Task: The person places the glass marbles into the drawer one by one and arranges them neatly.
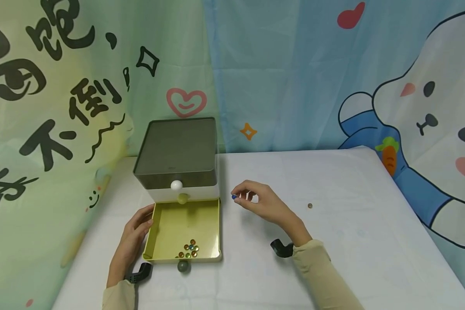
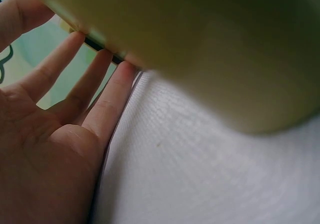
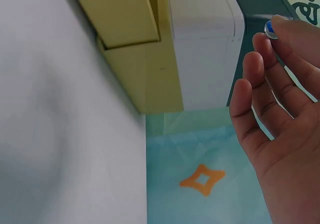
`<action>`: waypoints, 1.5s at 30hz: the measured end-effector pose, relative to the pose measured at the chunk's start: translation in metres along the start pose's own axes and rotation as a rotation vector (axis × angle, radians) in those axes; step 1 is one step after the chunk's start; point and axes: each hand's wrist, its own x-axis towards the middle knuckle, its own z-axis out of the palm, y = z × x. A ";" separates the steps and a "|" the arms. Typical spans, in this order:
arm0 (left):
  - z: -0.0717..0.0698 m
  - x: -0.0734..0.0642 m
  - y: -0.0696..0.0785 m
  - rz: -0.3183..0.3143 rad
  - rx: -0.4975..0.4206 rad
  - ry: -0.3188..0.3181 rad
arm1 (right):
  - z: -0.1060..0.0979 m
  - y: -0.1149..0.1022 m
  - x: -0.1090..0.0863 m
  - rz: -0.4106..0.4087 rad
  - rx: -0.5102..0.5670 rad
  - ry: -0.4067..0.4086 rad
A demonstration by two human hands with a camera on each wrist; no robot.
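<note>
A small drawer unit (image 1: pixel 178 150) has its yellow bottom drawer (image 1: pixel 170 224) pulled out toward me. Several small glass marbles (image 1: pixel 192 242) lie near the drawer's front. Along the drawer's left side rests my left hand (image 1: pixel 133 234), its fingertips (image 2: pixel 122 71) touching the side wall in the left wrist view. My right hand (image 1: pixel 261 202) is raised to the right of the unit. Between thumb and index finger it pinches a clear glass marble with blue inside (image 3: pixel 270 29); the other fingers are spread and slightly bent.
One brownish marble (image 1: pixel 310 206) lies on the white tablecloth (image 1: pixel 263 275) to the right. A dark green round knob (image 1: pixel 183 266) sticks out from the drawer's front. White (image 1: pixel 176 185) and yellow knobs (image 1: pixel 183 199) mark the upper part. A printed curtain (image 1: pixel 279 86) hangs behind.
</note>
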 end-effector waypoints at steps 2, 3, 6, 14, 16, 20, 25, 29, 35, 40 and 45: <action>0.000 0.000 0.000 0.000 -0.001 0.003 | 0.003 -0.002 0.003 -0.022 0.006 -0.007; 0.000 0.000 0.000 0.000 -0.001 0.005 | 0.004 -0.004 0.005 -0.035 0.010 -0.012; 0.000 0.000 0.000 0.010 -0.010 0.000 | 0.009 -0.006 0.009 -0.070 0.022 -0.026; 0.000 0.000 0.000 0.028 -0.027 -0.012 | 0.019 -0.016 0.020 -0.098 0.021 -0.052; 0.000 0.000 0.000 0.027 -0.027 -0.014 | 0.023 -0.019 0.023 -0.104 0.019 -0.056; 0.000 0.001 0.001 0.029 -0.026 -0.019 | 0.033 -0.023 0.029 -0.121 0.016 -0.070; 0.000 0.001 0.000 0.024 -0.026 -0.021 | 0.046 -0.030 0.035 -0.129 -0.012 -0.111; 0.000 0.001 0.000 0.013 -0.017 -0.015 | 0.054 -0.035 0.039 -0.127 -0.075 -0.160; 0.001 0.000 0.003 0.010 -0.013 -0.014 | 0.062 -0.041 0.046 -0.077 -0.182 -0.235; 0.001 0.000 0.003 0.005 -0.003 -0.016 | 0.069 -0.040 0.051 -0.077 -0.252 -0.266; 0.001 0.000 0.003 -0.009 0.010 -0.010 | 0.075 -0.035 0.056 -0.104 -0.319 -0.300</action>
